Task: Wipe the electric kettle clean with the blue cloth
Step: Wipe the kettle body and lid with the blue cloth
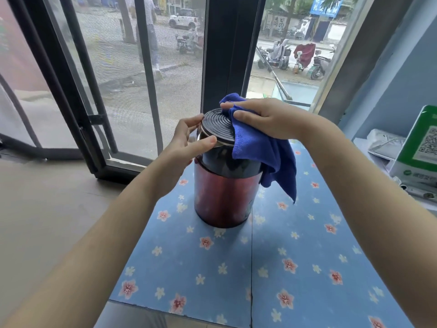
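My left fingers (pixel 201 140) clamp the red-and-black electric kettle (pixel 224 185) rim; right fingers (pixel 236 113) press blue cloth (pixel 264 152) atop it, wiping; sides probably next.

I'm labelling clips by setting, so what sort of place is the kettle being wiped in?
Probably a small street-front shop. A green QR-code stand sits beside the flower-patterned table, and the window opens onto a street with parked scooters at ground level.
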Tool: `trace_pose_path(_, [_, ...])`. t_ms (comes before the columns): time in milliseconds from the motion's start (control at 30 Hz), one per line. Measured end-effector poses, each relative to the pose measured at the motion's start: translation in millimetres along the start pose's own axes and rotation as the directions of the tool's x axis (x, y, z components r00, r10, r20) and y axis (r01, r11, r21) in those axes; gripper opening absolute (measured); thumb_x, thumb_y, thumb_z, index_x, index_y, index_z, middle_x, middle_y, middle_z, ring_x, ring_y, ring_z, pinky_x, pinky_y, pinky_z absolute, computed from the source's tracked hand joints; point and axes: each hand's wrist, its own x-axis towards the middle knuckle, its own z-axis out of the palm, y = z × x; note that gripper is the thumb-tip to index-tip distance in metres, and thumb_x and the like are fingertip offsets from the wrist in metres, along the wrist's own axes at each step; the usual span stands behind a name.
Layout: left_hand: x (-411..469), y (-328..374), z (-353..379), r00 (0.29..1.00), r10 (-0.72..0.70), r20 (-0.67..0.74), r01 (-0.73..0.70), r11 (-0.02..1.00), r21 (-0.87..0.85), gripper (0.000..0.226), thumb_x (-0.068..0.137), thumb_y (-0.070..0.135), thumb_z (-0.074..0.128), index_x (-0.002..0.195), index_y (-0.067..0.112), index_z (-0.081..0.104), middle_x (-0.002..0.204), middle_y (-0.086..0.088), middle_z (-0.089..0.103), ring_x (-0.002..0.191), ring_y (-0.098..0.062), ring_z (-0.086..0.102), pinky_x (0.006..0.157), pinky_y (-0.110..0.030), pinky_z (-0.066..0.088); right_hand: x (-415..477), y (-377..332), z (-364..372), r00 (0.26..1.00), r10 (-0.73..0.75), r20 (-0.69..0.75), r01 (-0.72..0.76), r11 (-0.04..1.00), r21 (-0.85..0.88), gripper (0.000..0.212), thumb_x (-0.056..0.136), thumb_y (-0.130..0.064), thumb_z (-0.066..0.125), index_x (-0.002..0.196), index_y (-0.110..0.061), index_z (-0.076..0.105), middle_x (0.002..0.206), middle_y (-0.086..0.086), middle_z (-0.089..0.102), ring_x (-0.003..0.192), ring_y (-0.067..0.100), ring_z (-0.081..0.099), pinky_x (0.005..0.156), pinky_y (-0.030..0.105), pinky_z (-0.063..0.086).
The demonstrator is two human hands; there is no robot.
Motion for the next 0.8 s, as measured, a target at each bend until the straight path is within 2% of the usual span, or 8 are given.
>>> trace_pose_path(133, [1, 1, 0, 1.0, -0.013, -0.012, 0.013, 1.0, 0.003, 0.058, 0.082, 0.035, 0.065, 0.134, 0.041, 0.039, 0.125, 0.028, 0.053, 0.098, 0.016, 0.062, 0.09, -0.027, 0.043, 10, 0, -3, 0.999, 0.028, 0.016, -0.027, 0.999, -0.046, 0.041, 0.105, -0.036, 0.036, 0.146, -0.04, 0.038, 0.149, -0.006, 0.049, 0.133, 0.016, 0.045, 0.09, 0.014, 0.026])
trace_pose_path(267, [2, 0, -2, 0.999, -0.052, -0.012, 0.052, 0.999, 0.013, 0.05, 0.086, 0.037, 0.069, 0.126, 0.048, 0.042, 0.113, 0.041, 0.057, 0.1, 0.014, 0.062, 0.094, -0.032, 0.044, 16, 0, 0, 0.998, 0.057, -0.032, -0.058, 0.998, -0.033, 0.053, 0.103, -0.04, 0.04, 0.153, -0.033, 0.024, 0.152, -0.001, 0.045, 0.137, 0.022, 0.043, 0.1, 0.02, 0.027])
trace_pose_path(367, [5, 3, 4, 0.99, -0.105, -0.098, 0.104, 0.994, -0.015, 0.045, 0.078, 0.055, 0.071, 0.115, 0.055, 0.045, 0.139, 0.027, 0.048, 0.118, 0.002, 0.057, 0.102, -0.044, 0.041, 15, 3, 8, 0.993, 0.054, -0.103, -0.052, 0.998, 0.023, 0.044, 0.102, -0.04, 0.043, 0.143, -0.026, 0.04, 0.142, 0.005, 0.054, 0.13, 0.026, 0.05, 0.104, 0.027, 0.033])
trace_pose_path(433, [8, 5, 11, 0.979, -0.122, -0.163, 0.117, 0.992, -0.041, 0.05, 0.081, 0.051, 0.073, 0.12, 0.047, 0.042, 0.141, 0.017, 0.048, 0.11, 0.004, 0.059, 0.095, -0.041, 0.044, 13, 5, 12, 0.992, 0.024, -0.124, -0.017, 0.998, 0.062, 0.038, 0.103, -0.037, 0.043, 0.136, -0.023, 0.054, 0.149, 0.002, 0.045, 0.138, 0.018, 0.041, 0.109, 0.021, 0.025])
trace_pose_path(500, [8, 7, 19, 0.967, -0.143, -0.209, 0.132, 0.989, -0.067, 0.057, 0.083, 0.044, 0.074, 0.127, 0.036, 0.039, 0.125, 0.017, 0.056, 0.096, 0.005, 0.061, 0.087, -0.037, 0.045, 6, 6, 13, 0.993, 0.038, -0.116, -0.026, 0.995, 0.099, 0.037, 0.103, -0.037, 0.043, 0.136, -0.025, 0.057, 0.153, -0.003, 0.036, 0.14, 0.008, 0.032, 0.105, 0.012, 0.016])
trace_pose_path(600, [8, 9, 23, 0.955, -0.184, -0.234, 0.171, 0.982, -0.075, 0.062, 0.087, 0.043, 0.071, 0.136, 0.024, 0.04, 0.109, 0.017, 0.063, 0.089, 0.0, 0.06, 0.075, -0.031, 0.042, -9, 5, 13, 0.992, -0.032, -0.124, 0.043, 0.995, 0.085, 0.036, 0.102, -0.031, 0.048, 0.136, -0.021, 0.056, 0.139, -0.009, 0.049, 0.128, 0.003, 0.04, 0.105, 0.008, 0.024])
trace_pose_path(700, [7, 11, 23, 0.953, -0.208, -0.218, 0.202, 0.978, -0.049, 0.051, 0.094, 0.043, 0.063, 0.136, 0.023, 0.044, 0.118, 0.009, 0.063, 0.093, -0.007, 0.06, 0.075, -0.031, 0.041, -24, 4, 12, 0.988, -0.084, -0.13, 0.094, 0.993, 0.07, 0.035, 0.101, -0.026, 0.05, 0.136, -0.021, 0.055, 0.13, -0.013, 0.052, 0.118, -0.005, 0.042, 0.095, -0.005, 0.021])
trace_pose_path(800, [5, 13, 24, 0.958, -0.193, -0.211, 0.187, 0.981, -0.047, 0.042, 0.091, 0.045, 0.065, 0.127, 0.028, 0.051, 0.109, 0.011, 0.065, 0.093, -0.008, 0.059, 0.079, -0.034, 0.041, -27, 5, 11, 0.988, -0.078, -0.13, 0.089, 0.992, 0.084, 0.037, 0.101, -0.024, 0.052, 0.137, -0.024, 0.055, 0.132, -0.015, 0.052, 0.119, -0.011, 0.039, 0.095, -0.006, 0.022])
